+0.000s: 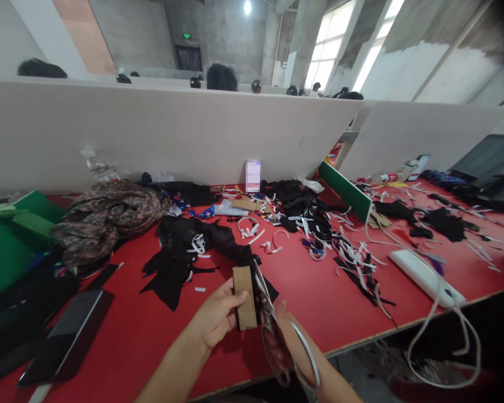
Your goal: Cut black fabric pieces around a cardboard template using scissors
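Near the front of the red table [163, 347], my left hand [218, 313] is closed on a small upright piece of brown cardboard [245, 296], thumb across its face. Black fabric shows along the cardboard's right edge and behind it. My right hand [282, 327] grips a pair of metal scissors [266, 305], whose large loop handles hang toward me. The blades point up and away, close beside the cardboard's right edge, against the black fabric. Whether they are cutting into it I cannot tell. Beyond my hands lies a crumpled heap of black cloth [214, 238].
White and black strips [357, 260] litter the right side. A white power strip [426, 277] with a looping cable sits at the front right edge. Patterned cloth [113, 215], a dark flat case [69, 333] and green dividers [346, 193] flank the workspace. A phone [253, 175] leans at the back panel.
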Motion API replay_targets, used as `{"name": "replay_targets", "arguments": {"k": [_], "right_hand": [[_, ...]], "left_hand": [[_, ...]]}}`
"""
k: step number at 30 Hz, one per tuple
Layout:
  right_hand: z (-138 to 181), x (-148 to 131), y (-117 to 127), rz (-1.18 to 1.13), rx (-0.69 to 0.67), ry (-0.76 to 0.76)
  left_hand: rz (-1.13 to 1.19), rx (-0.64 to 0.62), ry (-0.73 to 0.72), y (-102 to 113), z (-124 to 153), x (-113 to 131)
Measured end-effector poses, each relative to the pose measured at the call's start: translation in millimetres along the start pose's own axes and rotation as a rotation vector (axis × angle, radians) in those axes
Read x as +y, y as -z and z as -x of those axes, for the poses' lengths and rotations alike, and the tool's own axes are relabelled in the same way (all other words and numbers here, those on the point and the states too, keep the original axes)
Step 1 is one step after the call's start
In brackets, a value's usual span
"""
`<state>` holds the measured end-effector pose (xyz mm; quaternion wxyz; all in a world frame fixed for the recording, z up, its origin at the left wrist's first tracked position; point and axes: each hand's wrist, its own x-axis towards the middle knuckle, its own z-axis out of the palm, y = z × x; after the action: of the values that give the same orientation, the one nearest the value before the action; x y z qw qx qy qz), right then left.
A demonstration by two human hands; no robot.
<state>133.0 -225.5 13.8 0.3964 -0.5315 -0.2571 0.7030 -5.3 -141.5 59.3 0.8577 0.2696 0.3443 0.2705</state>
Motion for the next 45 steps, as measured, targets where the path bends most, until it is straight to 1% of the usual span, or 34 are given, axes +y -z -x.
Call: {"name": "replay_targets", "arguments": {"k": [4,11,14,19,25,32,39,45], "right_hand": [[1.8,1.4,-3.8,-0.024,0.061,0.057],[4.0,-5.3,-10.9,-0.025,0.094,0.049],[9.6,-9.5,-14.0,0.021,0.124,0.063],[16.2,-6.9,-14.7,0.036,0.113,0.110],[17.0,-8.4,-14.9,0.002,0.113,0.107],[14.8,-8.0,-14.1,0.010,0.116,0.100],[14.6,-2.0,-12.9,0.011,0.121,0.119],[15.7,-5.0,-15.0,0.022,0.143,0.146]], "left_hand": [[-0.008,-0.023,-0.012,0.3,0.4,-3.4],[-0.005,-0.041,-0.031,-0.7,0.5,-5.0],[0.002,-0.030,-0.033,-1.6,1.8,-3.6],[-0.009,-0.009,-0.028,-2.1,2.5,-1.2],[-0.026,-0.034,-0.023,-2.1,2.0,-3.4],[-0.028,-0.036,-0.029,-2.1,2.5,-4.7],[-0.037,-0.047,-0.038,-0.3,2.2,-7.4],[-0.020,-0.065,-0.031,-1.5,5.0,-5.9]]}}
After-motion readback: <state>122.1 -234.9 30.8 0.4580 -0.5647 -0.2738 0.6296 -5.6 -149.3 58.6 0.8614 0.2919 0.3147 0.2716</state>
